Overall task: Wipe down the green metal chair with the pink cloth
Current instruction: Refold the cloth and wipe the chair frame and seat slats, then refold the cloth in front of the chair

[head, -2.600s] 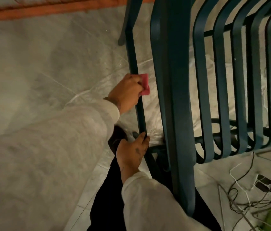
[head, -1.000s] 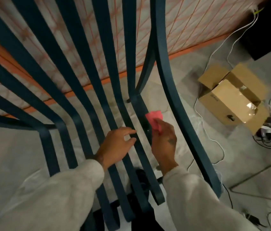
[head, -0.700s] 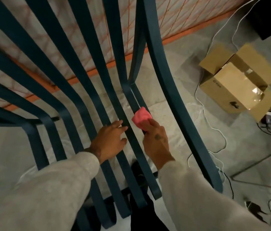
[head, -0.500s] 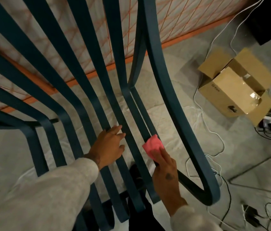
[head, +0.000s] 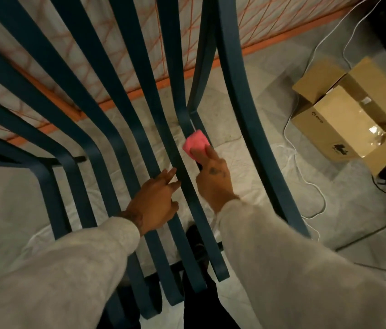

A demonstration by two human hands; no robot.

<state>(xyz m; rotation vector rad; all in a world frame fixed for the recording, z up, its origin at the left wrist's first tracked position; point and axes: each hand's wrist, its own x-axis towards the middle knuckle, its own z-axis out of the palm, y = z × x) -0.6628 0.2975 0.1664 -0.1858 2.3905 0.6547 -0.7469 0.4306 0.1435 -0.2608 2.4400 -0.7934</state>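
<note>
Head view — right hand (head: 213, 181) presses pink cloth (head: 194, 147) on upright chair slat (head: 182, 119).

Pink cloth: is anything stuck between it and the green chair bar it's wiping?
Nothing visible. The right hand presses the pink cloth straight onto a slat of the green chair. The left hand rests on neighbouring slats, lower down, out of the way.

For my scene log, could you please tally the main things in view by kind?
Hands: 2 (left hand, right hand)
Cloth: 1 (pink cloth, in the right hand)
Chair: 1 (green chair)
Box: 1 (cardboard box)
Total: 5
</note>
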